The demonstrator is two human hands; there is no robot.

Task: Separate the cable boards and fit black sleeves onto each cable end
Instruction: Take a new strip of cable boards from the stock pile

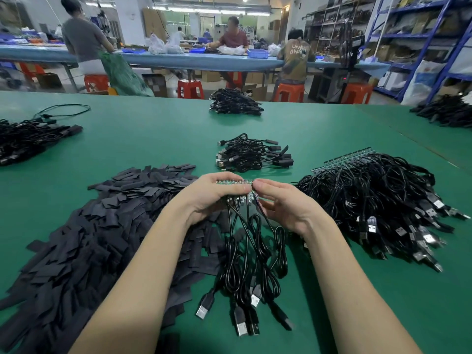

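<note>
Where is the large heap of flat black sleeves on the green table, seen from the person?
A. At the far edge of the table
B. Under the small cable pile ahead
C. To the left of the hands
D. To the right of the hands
C: the heap of flat black sleeves spreads out beside the left hand, while tangled black USB cables lie by the right hand.

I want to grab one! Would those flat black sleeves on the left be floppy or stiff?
The sleeves look thin and flat, so probably light and bendy. They lie loosely heaped, so a push would likely scatter them. Being flat, they shouldn't roll.
</note>
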